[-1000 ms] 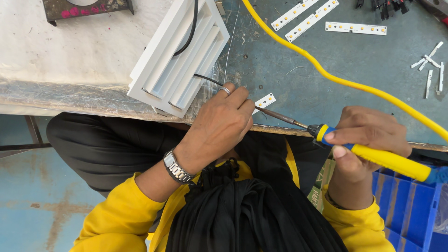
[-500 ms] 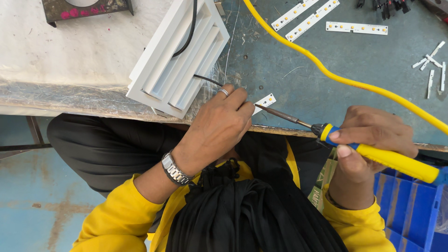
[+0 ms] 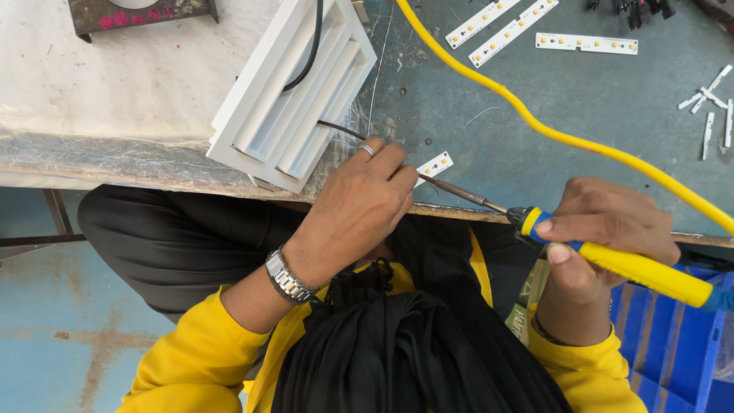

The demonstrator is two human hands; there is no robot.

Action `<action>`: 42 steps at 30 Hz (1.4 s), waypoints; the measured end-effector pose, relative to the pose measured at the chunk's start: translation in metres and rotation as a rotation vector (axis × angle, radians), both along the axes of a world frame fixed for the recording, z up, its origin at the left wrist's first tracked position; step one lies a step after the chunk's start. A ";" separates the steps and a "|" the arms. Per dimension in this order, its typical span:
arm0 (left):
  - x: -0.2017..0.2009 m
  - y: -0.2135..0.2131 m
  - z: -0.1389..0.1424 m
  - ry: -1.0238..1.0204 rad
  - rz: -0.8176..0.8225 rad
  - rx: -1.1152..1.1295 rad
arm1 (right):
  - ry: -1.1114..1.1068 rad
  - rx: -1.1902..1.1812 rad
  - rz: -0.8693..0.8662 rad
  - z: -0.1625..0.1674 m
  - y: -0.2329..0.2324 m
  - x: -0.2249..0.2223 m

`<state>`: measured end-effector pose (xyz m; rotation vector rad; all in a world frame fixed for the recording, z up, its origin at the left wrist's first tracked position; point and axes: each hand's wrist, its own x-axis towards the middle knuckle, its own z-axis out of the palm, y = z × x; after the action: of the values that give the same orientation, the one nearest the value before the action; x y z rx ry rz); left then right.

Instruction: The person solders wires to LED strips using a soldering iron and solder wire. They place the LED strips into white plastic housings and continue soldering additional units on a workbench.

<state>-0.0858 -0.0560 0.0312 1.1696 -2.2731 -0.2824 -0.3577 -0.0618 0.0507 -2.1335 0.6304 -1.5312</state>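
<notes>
Yellow-handled soldering iron [image 3: 612, 256]: light, rigid, hot-tipped; your right hand [image 3: 604, 237] fingers wrap its grip. Left hand [image 3: 355, 214] fingers pinch the small, thin LED strip piece [image 3: 433, 167] against the bench [image 3: 535, 138].

A scuffed grey-green workbench [image 3: 596, 130] stands over a worn blue floor [image 3: 69, 336]

soldering iron [image 3: 612, 256]: glossy yellow plastic | bench [image 3: 535, 153]: scuffed matt metal

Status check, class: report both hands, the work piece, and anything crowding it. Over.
Left hand pinching small LED strip at bench edge. Right hand gripping yellow soldering iron, tip at strip. White louvred housing close beside; yellow cable crossing behind.
</notes>
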 end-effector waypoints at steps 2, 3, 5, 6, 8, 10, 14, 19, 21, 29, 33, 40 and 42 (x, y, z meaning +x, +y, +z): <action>0.000 0.000 0.000 0.002 0.004 0.006 | 0.004 0.002 -0.006 0.001 0.001 0.001; 0.000 0.000 0.000 0.006 0.006 0.009 | 0.003 0.006 -0.013 0.002 0.003 0.002; 0.000 0.000 -0.001 0.007 0.010 0.017 | 0.016 0.008 -0.020 0.003 0.005 0.004; -0.001 0.000 -0.001 0.005 0.013 0.021 | 0.030 0.005 -0.020 0.004 0.006 0.004; -0.002 0.001 -0.002 0.003 0.015 0.024 | 0.058 -0.010 -0.024 0.005 0.008 0.004; -0.002 0.002 -0.002 0.007 0.015 0.022 | 0.083 -0.027 -0.033 0.005 0.011 0.005; -0.002 0.003 -0.002 0.012 0.013 0.036 | 0.121 -0.037 -0.066 0.005 0.018 0.006; -0.002 0.003 0.000 0.024 0.013 0.025 | 0.122 -0.053 -0.074 0.005 0.018 0.005; -0.002 0.003 0.001 0.027 0.014 0.042 | 0.105 -0.055 -0.065 0.006 0.015 0.004; 0.000 0.001 0.000 0.006 -0.011 -0.016 | 0.084 -0.033 -0.072 0.007 0.012 0.003; 0.001 0.001 -0.001 -0.011 -0.023 -0.041 | 0.098 -0.043 -0.062 0.007 0.010 0.002; 0.001 0.000 0.000 -0.037 -0.026 -0.053 | 0.097 -0.034 -0.063 0.008 0.011 0.006; 0.001 0.000 0.001 -0.032 -0.027 -0.059 | 0.093 0.002 -0.084 0.010 0.014 0.008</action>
<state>-0.0848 -0.0562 0.0319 1.1214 -2.3103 -0.2072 -0.3498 -0.0473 0.0606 -2.2127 0.7621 -1.4811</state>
